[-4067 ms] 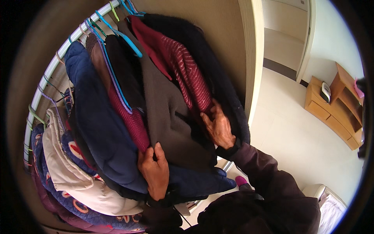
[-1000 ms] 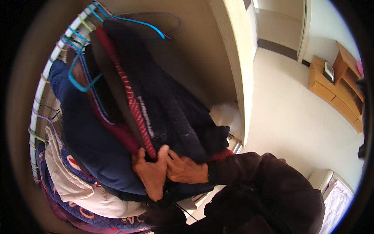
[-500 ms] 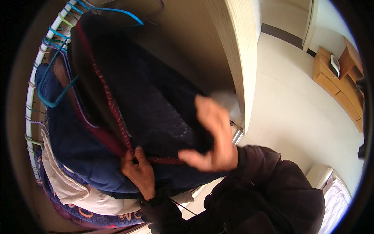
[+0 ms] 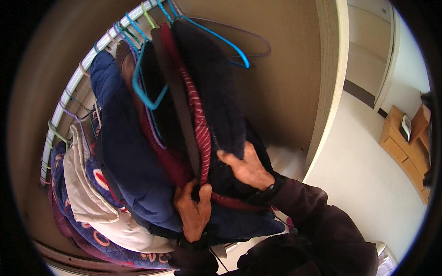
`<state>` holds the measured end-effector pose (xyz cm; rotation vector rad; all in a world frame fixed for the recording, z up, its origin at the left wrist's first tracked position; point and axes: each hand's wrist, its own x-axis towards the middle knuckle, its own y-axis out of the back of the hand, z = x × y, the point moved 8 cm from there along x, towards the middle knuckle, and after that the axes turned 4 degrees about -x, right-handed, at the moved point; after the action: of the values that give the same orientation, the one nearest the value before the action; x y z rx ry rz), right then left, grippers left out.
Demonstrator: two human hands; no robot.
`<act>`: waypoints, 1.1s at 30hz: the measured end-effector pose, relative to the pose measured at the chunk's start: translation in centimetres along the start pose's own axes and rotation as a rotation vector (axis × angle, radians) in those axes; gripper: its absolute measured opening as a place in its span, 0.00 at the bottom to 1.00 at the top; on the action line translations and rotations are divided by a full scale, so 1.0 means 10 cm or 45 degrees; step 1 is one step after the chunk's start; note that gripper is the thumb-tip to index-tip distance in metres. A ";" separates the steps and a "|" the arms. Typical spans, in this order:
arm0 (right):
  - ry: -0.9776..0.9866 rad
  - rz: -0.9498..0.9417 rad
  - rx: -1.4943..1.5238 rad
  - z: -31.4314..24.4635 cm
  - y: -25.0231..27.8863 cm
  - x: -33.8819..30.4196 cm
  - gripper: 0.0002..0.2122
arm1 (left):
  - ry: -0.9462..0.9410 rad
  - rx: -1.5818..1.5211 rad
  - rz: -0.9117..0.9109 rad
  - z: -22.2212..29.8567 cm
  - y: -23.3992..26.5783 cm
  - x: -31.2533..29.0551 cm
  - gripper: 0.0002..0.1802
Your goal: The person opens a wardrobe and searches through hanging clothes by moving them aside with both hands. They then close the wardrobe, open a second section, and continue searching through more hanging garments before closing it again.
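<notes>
A dark fuzzy jacket (image 4: 214, 87) with a red, white-striped lining edge (image 4: 198, 115) hangs from the rail among other clothes. My left hand (image 4: 192, 212) is closed on the lower part of that striped edge, its thumb on top. Farther right and a little higher, my right hand (image 4: 248, 168) pinches the jacket's dark front panel between thumb and fingers. A puffy navy coat (image 4: 122, 133) hangs just left of the jacket. An empty blue hanger (image 4: 140, 87) dangles in front of these clothes.
A white rail (image 4: 69, 89) curves along the left with several coloured hangers. Lower left hang a cream garment (image 4: 87, 193) and a patterned navy one (image 4: 99, 239). The wardrobe's side panel (image 4: 329, 83) stands at right. Beyond are pale floor (image 4: 354, 170) and a wooden cabinet (image 4: 407, 152).
My right hand, spread and blurred before, now grips the jacket's dark panel, which hangs narrower and more folded. My left hand keeps its hold. The whole view has shifted, moving the clothes rightward.
</notes>
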<state>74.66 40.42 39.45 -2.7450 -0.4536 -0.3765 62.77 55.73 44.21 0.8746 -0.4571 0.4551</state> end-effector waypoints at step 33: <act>-0.012 0.222 -1.385 -1.84 1.43 -1.03 0.14 | -0.257 0.022 0.121 0.05 0.07 0.05 0.15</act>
<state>66.53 18.26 49.09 -3.7796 0.0480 -0.7255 62.63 55.78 45.22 0.9225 -0.6833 0.4604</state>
